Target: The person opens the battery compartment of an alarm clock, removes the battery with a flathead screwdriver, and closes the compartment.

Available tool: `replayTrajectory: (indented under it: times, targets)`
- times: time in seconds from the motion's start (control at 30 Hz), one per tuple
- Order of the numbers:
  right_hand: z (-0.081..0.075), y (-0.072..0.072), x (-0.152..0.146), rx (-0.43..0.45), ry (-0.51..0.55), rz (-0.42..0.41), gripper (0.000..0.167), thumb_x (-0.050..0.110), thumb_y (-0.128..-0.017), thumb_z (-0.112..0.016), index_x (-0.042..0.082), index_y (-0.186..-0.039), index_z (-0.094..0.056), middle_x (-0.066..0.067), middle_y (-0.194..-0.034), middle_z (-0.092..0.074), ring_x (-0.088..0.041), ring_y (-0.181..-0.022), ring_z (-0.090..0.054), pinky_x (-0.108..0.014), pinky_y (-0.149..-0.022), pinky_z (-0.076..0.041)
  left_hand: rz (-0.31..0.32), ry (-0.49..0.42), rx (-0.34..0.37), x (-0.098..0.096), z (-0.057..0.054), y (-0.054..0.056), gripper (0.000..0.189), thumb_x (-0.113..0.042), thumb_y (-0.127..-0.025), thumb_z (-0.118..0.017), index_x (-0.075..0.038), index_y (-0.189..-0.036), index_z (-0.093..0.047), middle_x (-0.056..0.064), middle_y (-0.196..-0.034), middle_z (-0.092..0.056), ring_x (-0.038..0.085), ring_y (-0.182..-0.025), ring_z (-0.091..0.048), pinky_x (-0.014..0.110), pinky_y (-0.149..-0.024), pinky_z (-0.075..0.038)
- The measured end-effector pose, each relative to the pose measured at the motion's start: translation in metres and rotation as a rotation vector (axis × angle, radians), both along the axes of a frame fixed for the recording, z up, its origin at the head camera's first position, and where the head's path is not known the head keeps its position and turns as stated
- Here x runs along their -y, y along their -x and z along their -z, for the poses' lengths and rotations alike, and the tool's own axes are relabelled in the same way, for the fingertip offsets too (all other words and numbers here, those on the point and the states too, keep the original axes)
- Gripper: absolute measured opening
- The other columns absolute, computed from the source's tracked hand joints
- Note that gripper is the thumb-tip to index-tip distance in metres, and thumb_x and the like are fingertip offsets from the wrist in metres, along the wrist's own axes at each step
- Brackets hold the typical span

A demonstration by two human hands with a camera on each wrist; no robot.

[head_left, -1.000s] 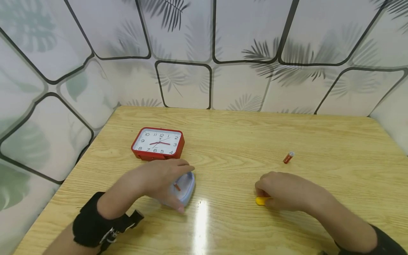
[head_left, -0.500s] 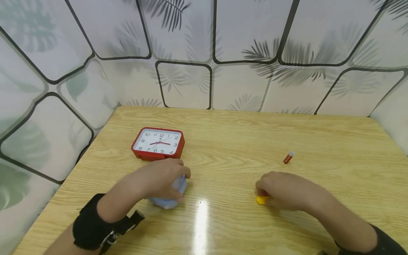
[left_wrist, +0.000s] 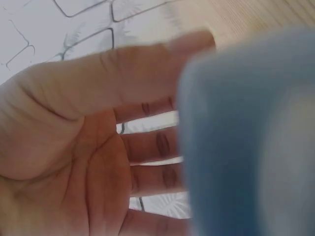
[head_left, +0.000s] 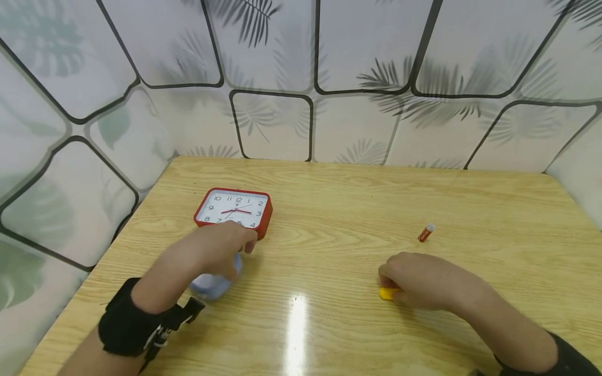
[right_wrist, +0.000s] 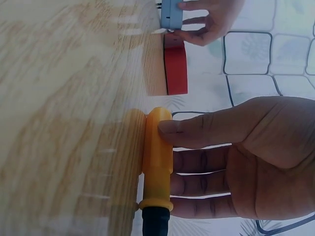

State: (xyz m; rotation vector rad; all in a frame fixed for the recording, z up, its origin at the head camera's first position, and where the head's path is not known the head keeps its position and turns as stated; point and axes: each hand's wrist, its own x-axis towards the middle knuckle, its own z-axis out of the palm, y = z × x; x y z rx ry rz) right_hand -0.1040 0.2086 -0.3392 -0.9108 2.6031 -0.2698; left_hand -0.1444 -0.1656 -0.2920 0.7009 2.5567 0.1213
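My left hand (head_left: 199, 256) grips a light blue device with rounded edges (head_left: 211, 286) just in front of the red desk clock (head_left: 232, 205). In the left wrist view this blue device (left_wrist: 221, 132) fills the right side, blurred, with thumb and fingers at its edge. A pale area shows on its face. My right hand (head_left: 423, 282) holds a yellow-and-black screwdriver (head_left: 388, 294) low over the table, right of centre. The right wrist view shows the thumb pressed on the yellow handle (right_wrist: 158, 142), fingers behind it; the tip is out of view.
A small red battery (head_left: 426, 233) with a silvery end lies beyond my right hand. The wooden table (head_left: 329, 209) runs back to a leaf-patterned wall (head_left: 357, 125). Black straps (head_left: 127, 318) circle my wrists.
My left hand has carried the blue device leftward and turned it, and the hand now overlaps the front of the red clock. My right hand has barely moved.
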Motion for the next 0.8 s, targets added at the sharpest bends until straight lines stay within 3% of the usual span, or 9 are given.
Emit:
replayTrajectory:
  times: [0.27, 0.4, 0.5, 0.63, 0.8]
  targets:
    - [0.001, -0.001, -0.001, -0.022, -0.005, -0.005, 0.027, 0.023, -0.093, -0.082, 0.025, -0.077, -0.06, 0.012, -0.073, -0.048, -0.003, -0.068, -0.04, -0.024, -0.061, -0.036, -0.036, 0.028, -0.086, 0.011, 0.003, 0.011, 0.034, -0.005, -0.078, -0.089, -0.012, -0.098, -0.062, 0.001, -0.088, -0.062, 0.018, -0.083, -0.055, 0.03, -0.07, -0.046]
    - [0.001, -0.001, -0.001, -0.029, 0.005, -0.008, 0.029, 0.022, -0.093, -0.082, 0.025, -0.077, -0.059, 0.012, -0.073, -0.047, -0.003, -0.068, -0.04, -0.023, -0.061, -0.035, -0.03, 0.015, -0.171, 0.013, 0.004, 0.014, 0.029, -0.008, -0.083, -0.087, -0.009, -0.098, -0.061, 0.006, -0.092, -0.062, 0.021, -0.085, -0.057, 0.035, -0.073, -0.05]
    - [0.001, -0.001, -0.002, -0.027, 0.007, -0.007, 0.028, 0.022, -0.093, -0.082, 0.025, -0.077, -0.059, 0.012, -0.073, -0.048, -0.003, -0.068, -0.04, -0.023, -0.061, -0.036, -0.029, -0.015, -0.245, 0.012, 0.006, 0.015, 0.029, -0.008, -0.088, -0.084, -0.004, -0.107, -0.062, 0.014, -0.105, -0.063, 0.029, -0.096, -0.06, 0.044, -0.085, -0.056]
    - [0.001, -0.001, -0.002, -0.022, 0.006, -0.004, 0.028, 0.022, -0.094, -0.082, 0.024, -0.077, -0.06, 0.012, -0.073, -0.048, -0.003, -0.068, -0.04, -0.023, -0.061, -0.036, -0.005, -0.023, -0.275, 0.007, 0.009, 0.013, 0.038, -0.007, -0.091, -0.081, 0.001, -0.122, -0.061, 0.019, -0.118, -0.061, 0.036, -0.109, -0.059, 0.051, -0.097, -0.056]
    - [0.0, 0.0, -0.002, 0.001, 0.0, 0.013, 0.025, 0.02, -0.094, -0.082, 0.024, -0.08, -0.062, 0.012, -0.074, -0.05, -0.003, -0.068, -0.042, -0.023, -0.061, -0.037, 0.078, -0.018, -0.289, 0.0, 0.012, 0.009, 0.035, 0.001, -0.091, -0.073, 0.002, -0.123, -0.058, 0.017, -0.12, -0.062, 0.035, -0.106, -0.058, 0.048, -0.099, -0.055]
